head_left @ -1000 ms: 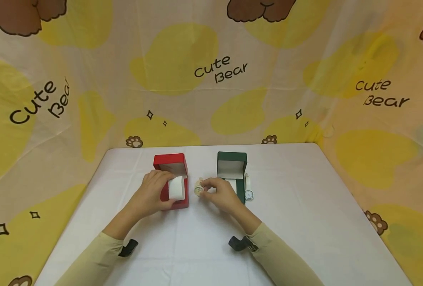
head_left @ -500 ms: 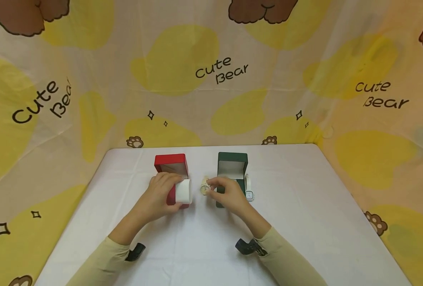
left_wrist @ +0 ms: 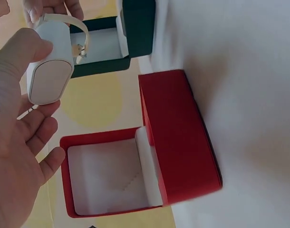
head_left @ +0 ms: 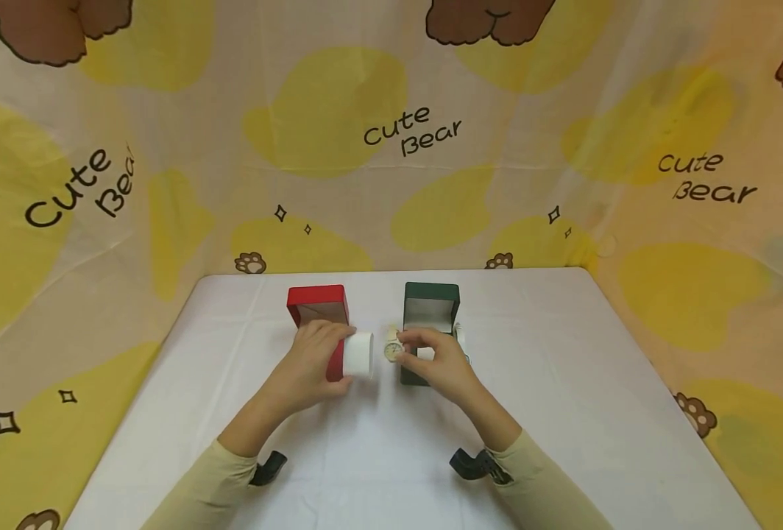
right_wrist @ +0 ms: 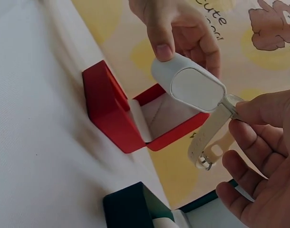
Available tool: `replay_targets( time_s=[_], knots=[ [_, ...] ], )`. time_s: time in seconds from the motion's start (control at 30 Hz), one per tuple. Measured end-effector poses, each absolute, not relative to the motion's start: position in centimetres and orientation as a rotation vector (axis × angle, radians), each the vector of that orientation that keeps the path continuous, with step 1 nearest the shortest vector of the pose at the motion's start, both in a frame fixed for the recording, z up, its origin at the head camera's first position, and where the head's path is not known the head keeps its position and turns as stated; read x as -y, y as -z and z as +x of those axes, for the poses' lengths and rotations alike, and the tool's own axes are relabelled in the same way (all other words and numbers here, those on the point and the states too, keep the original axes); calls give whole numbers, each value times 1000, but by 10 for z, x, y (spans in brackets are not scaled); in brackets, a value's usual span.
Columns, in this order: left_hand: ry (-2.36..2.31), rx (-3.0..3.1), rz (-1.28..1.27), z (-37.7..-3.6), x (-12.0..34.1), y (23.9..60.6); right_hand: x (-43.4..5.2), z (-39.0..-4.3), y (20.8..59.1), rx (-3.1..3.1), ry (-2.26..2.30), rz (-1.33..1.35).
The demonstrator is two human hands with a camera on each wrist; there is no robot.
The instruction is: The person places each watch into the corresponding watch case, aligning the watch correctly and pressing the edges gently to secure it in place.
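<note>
My left hand (head_left: 312, 364) holds a white watch cushion (head_left: 358, 355) between thumb and fingers, its flat oval end showing in the left wrist view. Just right of it, my right hand (head_left: 447, 364) pinches a wristwatch (head_left: 393, 350) with a cream strap by its case. In the right wrist view the strap (right_wrist: 209, 130) hangs in a loop with its buckle low, close beside the cushion. The red watch box (right_wrist: 111, 109) stands open under my left hand, with a bare pale inside. Behind my right hand is the open green watch box (head_left: 431, 291), partly covered.
A second watch (head_left: 458, 335) with a white strap lies right of the green box, mostly hidden by my right hand. Both boxes rest on a white-covered table (head_left: 564, 383). A patterned yellow cloth (head_left: 338, 110) hangs at the back and sides.
Both hands have moved right, the left carrying the cushion clear of the red box and the right carrying the watch. My right hand now covers most of the second watch.
</note>
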State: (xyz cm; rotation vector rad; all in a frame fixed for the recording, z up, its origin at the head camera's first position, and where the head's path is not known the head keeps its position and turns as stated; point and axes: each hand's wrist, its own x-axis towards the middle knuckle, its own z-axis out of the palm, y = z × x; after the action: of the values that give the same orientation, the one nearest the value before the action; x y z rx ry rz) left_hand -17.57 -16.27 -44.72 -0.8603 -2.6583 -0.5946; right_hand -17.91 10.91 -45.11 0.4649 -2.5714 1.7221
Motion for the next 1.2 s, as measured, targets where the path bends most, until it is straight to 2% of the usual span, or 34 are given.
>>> replay_targets(
  time_s=[0.5,1.2],
  knots=[
    [678,2585,-925,-170,141,451,-122,-175,440,2550,-1796,486],
    [681,2505,-1004,-169,134,455,-121,-173,435,2590,-1825,559]
  ],
)
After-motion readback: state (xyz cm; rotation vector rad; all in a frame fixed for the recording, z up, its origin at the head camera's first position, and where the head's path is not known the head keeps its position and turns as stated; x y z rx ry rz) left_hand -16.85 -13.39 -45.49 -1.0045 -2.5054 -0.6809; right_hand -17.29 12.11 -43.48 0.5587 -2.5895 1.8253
